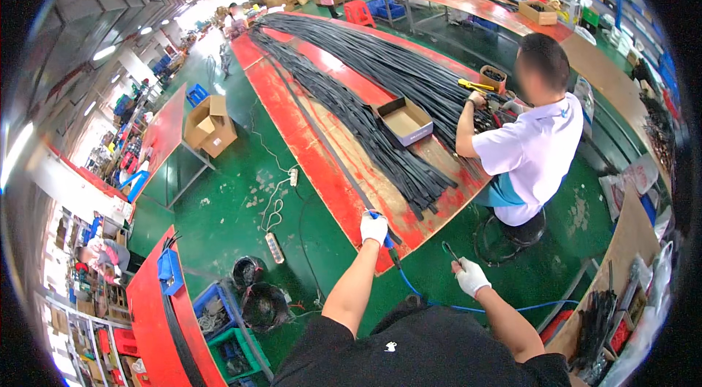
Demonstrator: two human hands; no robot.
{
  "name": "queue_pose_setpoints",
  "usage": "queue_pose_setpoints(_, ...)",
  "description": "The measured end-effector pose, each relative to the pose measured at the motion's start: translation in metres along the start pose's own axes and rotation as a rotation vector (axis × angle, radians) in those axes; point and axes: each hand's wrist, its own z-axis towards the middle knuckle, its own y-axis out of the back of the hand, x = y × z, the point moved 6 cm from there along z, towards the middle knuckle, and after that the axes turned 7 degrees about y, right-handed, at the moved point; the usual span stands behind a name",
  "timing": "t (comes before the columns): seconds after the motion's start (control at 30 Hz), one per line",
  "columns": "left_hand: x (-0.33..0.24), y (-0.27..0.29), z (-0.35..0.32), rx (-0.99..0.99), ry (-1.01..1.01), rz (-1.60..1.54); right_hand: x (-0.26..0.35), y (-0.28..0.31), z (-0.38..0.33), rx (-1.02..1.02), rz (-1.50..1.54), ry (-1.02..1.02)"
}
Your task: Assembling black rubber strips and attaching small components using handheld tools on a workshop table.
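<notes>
My left hand [374, 228], in a white glove, is closed around a blue hand tool [389, 242] at the near end of the red table. From the tool's black lower end a thin blue hose [409, 283] runs down and off to the right. One long black strip [330, 155] lies along the table's left side and reaches close to this hand. My right hand [472, 277], also gloved, is off the table's near corner, its fingers closed on a thin dark hooked piece [447, 248]. The exact kind of that piece is too small to tell.
Long black strips [365, 120] lie in bundles on the red table [281, 120], with an open cardboard box [404, 121] on them. A co-worker in a white shirt [537, 145] sits at the right edge. A power strip [274, 248] and black bins [265, 305] stand on the floor.
</notes>
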Motion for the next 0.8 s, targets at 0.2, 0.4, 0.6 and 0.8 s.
queue_pose_setpoints(0.2,0.081,0.015,0.070,0.037,0.114,-0.067,0.037,-0.006,0.010,0.067,0.040,-0.045)
queue_pose_setpoints(0.4,0.121,-0.014,0.068,0.235,0.356,-0.293,0.015,-0.041,-0.004,0.161,-0.029,-0.154)
queue_pose_setpoints(0.6,0.094,-0.014,0.039,0.195,0.229,0.145,0.001,-0.077,0.013,0.224,0.002,-0.222)
queue_pose_setpoints(0.8,0.056,0.010,-0.004,0.028,0.012,0.625,-0.012,-0.081,0.021,0.198,-0.030,-0.210)
